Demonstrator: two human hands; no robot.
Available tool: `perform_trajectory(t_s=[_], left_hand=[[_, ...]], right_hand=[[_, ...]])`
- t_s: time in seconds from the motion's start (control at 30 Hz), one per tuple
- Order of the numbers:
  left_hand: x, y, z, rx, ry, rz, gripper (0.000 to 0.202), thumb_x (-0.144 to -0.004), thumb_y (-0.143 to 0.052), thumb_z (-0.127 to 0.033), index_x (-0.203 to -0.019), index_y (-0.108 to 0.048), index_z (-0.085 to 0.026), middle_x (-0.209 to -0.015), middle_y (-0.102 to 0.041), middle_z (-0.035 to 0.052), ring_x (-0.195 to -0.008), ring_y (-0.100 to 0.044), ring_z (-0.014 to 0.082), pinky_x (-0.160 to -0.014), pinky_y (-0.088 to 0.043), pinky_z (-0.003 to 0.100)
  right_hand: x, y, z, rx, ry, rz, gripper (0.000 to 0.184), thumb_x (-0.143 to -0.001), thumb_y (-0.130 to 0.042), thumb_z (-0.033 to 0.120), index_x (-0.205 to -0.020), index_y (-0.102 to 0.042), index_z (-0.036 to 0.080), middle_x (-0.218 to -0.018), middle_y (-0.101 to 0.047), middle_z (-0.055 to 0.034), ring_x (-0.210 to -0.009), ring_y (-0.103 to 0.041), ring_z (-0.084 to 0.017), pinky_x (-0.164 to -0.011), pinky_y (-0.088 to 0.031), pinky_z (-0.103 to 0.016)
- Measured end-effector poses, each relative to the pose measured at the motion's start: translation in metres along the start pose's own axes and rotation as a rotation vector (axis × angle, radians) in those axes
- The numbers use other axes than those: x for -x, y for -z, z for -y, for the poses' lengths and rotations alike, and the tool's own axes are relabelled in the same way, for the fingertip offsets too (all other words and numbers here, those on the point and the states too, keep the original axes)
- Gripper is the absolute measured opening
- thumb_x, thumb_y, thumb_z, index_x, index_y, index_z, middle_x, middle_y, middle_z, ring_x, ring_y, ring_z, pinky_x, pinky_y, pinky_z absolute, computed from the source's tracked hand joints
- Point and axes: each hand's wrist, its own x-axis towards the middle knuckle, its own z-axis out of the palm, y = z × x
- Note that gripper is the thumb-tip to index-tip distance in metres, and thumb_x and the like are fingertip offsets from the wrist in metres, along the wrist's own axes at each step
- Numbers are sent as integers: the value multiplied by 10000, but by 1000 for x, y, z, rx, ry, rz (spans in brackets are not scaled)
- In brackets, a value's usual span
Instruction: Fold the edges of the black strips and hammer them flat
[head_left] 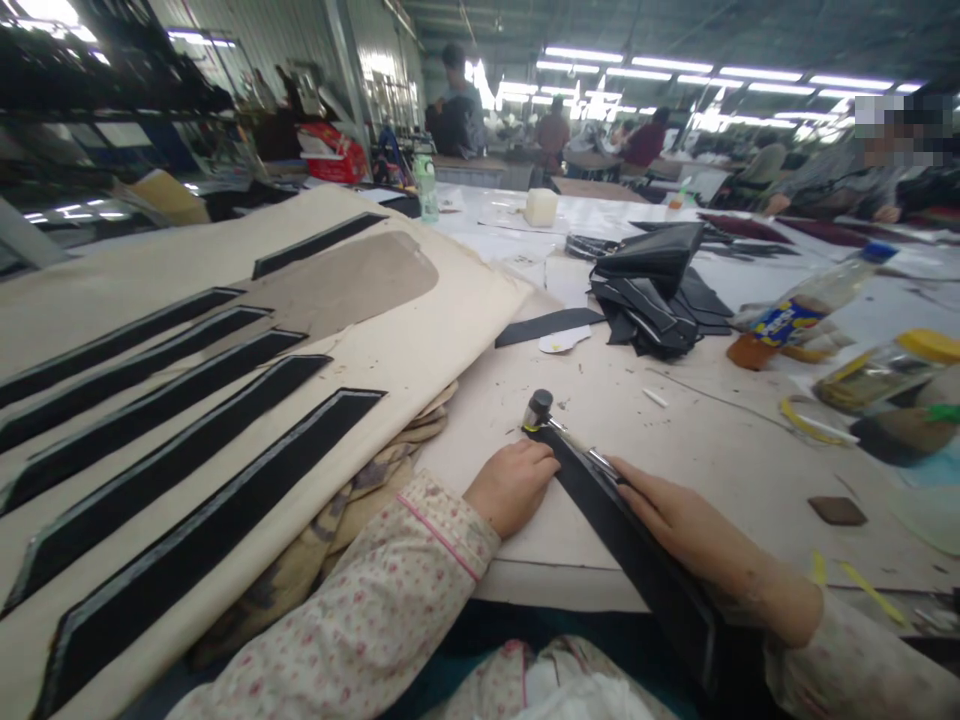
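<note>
Landmark: I take the black strip [624,532], lying on the table [735,470] and running over its near edge.
Left hand [514,487]: fingers curled at the strip's left edge; I cannot tell whether they pinch.
Right hand [686,525]: grasping the hammer [538,409] by its handle, along the strip.
Hammer head: at the strip's far end.

Looks like a factory workshop, judging by rows of tube lights [671,64], people [649,142] beyond the far edge of the tabletop [709,455] and piled black cut pieces [651,310].
</note>
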Motion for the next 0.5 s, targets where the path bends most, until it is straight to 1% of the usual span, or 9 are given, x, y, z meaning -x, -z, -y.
perform_trajectory(t_s=[0.07,0.13,0.2,0.27,0.33,0.4,0.47,0.5], left_hand=[[0,0,0,-1,3,-4,222,-829,-452,-88,-979,-608,-140,-1010,-618,67,-973,-545,191,-905,-456,325],[0,0,0,0,-4,-6,218,-832,-453,-96,-982,-606,-141,-1007,-617,67,-968,-544,190,-902,-458,328],[0,0,0,7,-13,-10,217,-831,-453,-94,-980,-604,-139,-1011,-615,70,-975,-539,190,-907,-455,327],[0,1,0,19,-15,-15,214,-831,-452,-93,-973,-605,-139,-1014,-615,69,-982,-537,190,-911,-454,325],[0,1,0,25,-6,-16,220,-831,-446,-89,-974,-605,-141,-1013,-616,66,-977,-539,190,-909,-455,325],[0,1,0,24,4,-9,228,-828,-449,-88,-984,-606,-142,-1013,-614,65,-973,-540,191,-910,-454,331],[1,0,0,30,8,2,238,-821,-456,-85,-1000,-604,-139,-1025,-609,66,-980,-537,191,-918,-447,332],[1,0,0,33,8,7,241,-819,-459,-84,-1005,-603,-138,-1030,-607,67,-985,-535,190,-922,-443,331]], right_hand=[[-2,1,2,-6,17,13,472,-914,-330,389,-1342,-411,208,-1322,-502,-49,-1192,-490,-194,-1037,-359,-379],[-2,1,5,4,2,-37,495,-916,-325,399,-1361,-379,191,-1350,-470,-58,-1225,-453,-191,-1056,-328,-377],[-3,0,9,14,-11,-61,497,-915,-322,384,-1363,-379,175,-1346,-473,-73,-1221,-458,-200,-1047,-343,-382],[-4,-1,13,4,-3,-19,475,-912,-326,360,-1342,-413,178,-1312,-511,-73,-1183,-498,-204,-1019,-384,-380],[-5,-1,14,-21,12,28,458,-911,-332,359,-1324,-440,195,-1286,-537,-57,-1156,-523,-197,-1011,-397,-371],[-3,2,11,-27,-4,-16,474,-909,-332,389,-1326,-439,190,-1305,-519,-55,-1181,-500,-196,-1034,-365,-371],[1,5,5,2,-63,-115,516,-905,-323,419,-1338,-424,157,-1328,-492,-77,-1210,-470,-212,-1047,-340,-387],[4,5,1,23,-94,-143,531,-904,-319,426,-1339,-422,140,-1329,-488,-90,-1213,-466,-221,-1046,-338,-395]])
